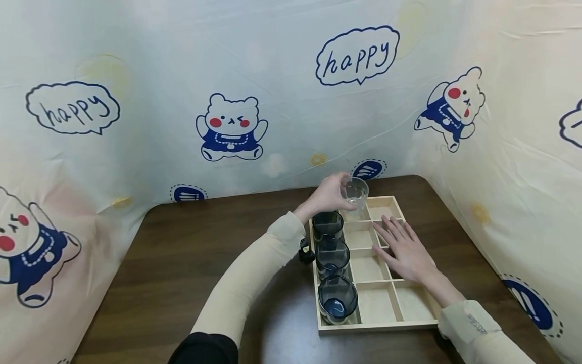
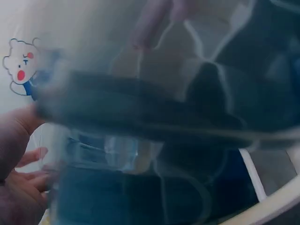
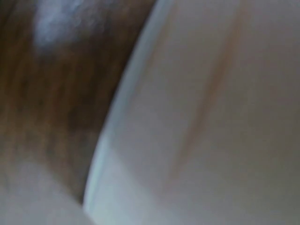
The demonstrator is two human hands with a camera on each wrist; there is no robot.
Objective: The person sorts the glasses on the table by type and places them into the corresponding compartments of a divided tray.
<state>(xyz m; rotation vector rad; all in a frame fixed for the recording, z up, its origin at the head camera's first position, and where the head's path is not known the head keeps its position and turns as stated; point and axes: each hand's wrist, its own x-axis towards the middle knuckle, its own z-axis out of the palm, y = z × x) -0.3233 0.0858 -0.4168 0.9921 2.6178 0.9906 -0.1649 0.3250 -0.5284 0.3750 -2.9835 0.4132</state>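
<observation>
My left hand (image 1: 328, 193) grips a clear glass (image 1: 356, 190), thumb and fingers around its side, over the far end of a pale wooden divided tray (image 1: 377, 327). In the left wrist view the fingers of this hand (image 2: 21, 178) show at the left edge, partly behind a dark-tinted glass close to the camera. My right hand (image 1: 404, 248) lies with its fingers straight and spread over the tray's right column, holding nothing. Dark-tinted glasses, among them a near one (image 1: 337, 298), a middle one (image 1: 332, 255) and a farther one (image 1: 327, 224), stand in the tray's left column.
The tray sits on the right part of a brown wooden table (image 1: 182, 273). A printed cloth (image 1: 291, 76) hangs behind and along the sides. A small black object (image 1: 306, 251) is beside the tray's left edge. Blurred pale fabric (image 3: 197, 131) fills much of the right wrist view.
</observation>
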